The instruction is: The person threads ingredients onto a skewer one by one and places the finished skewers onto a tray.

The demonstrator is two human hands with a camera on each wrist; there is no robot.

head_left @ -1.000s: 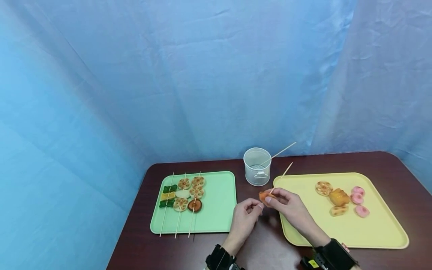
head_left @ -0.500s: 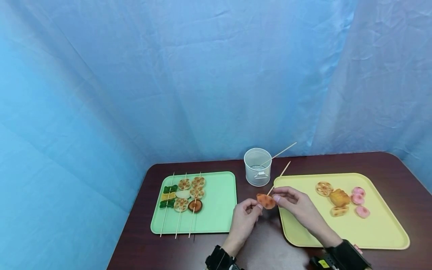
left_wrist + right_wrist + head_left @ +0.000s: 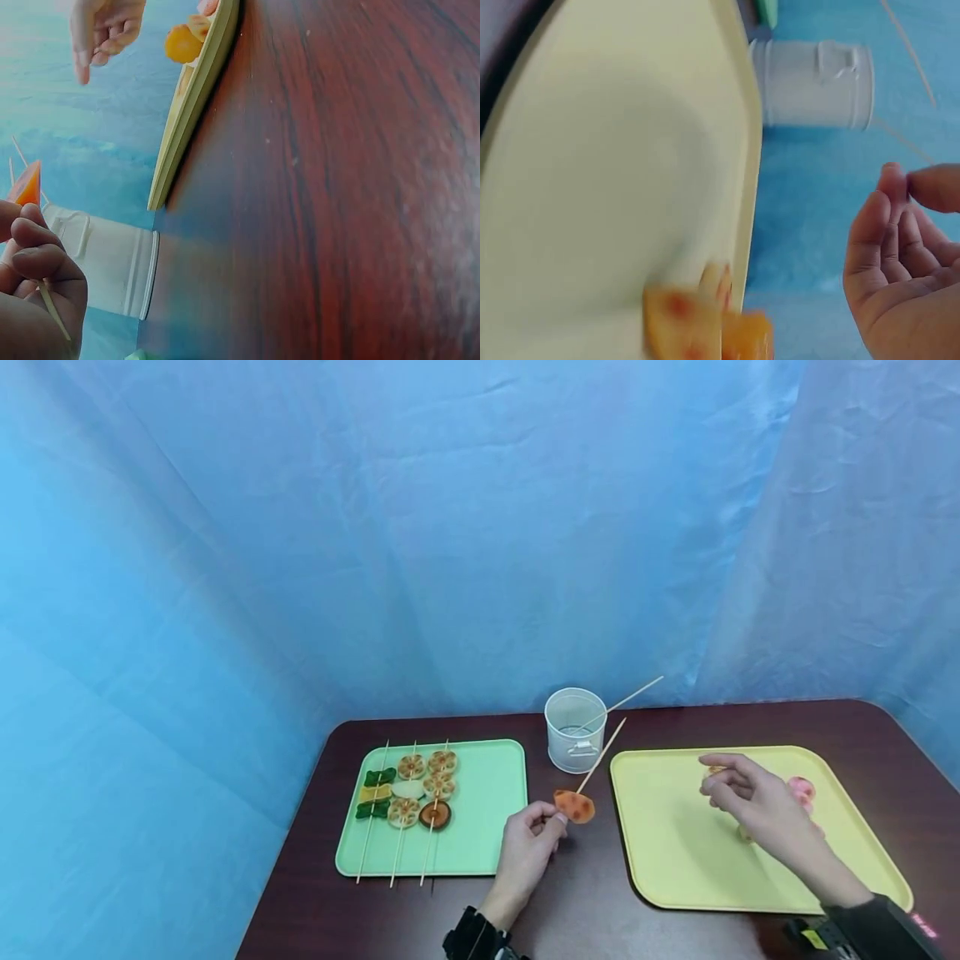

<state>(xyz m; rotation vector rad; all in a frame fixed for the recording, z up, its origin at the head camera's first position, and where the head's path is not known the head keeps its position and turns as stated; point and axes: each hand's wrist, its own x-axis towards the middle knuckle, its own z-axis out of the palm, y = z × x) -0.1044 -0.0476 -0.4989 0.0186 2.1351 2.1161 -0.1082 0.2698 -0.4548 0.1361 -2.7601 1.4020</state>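
Observation:
My left hand (image 3: 525, 843) pinches a thin wooden skewer (image 3: 602, 753) just below an orange-brown food piece (image 3: 574, 807) threaded on it. The skewer's upper end points up and right; in the left wrist view its lower end (image 3: 54, 309) shows below the fingers. Over the yellow tray (image 3: 690, 877) hovers my right hand (image 3: 772, 814), fingers loosely bent and holding nothing. It hides most of the food there, though pink pieces (image 3: 802, 789) show beyond it. In the right wrist view, blurred yellow-brown pieces (image 3: 679, 319) lie on the tray.
On the left, a green tray (image 3: 487, 793) bears three filled skewers with lotus root slices (image 3: 404, 812), a brown mushroom (image 3: 435, 815) and green and yellow pieces. A clear cup (image 3: 574, 727) with one bare skewer (image 3: 637, 690) stands between the trays, near the blue curtain.
My right hand has let go of the orange-brown piece and moved right, over the yellow tray. My left hand has shifted slightly left with the skewer and piece.

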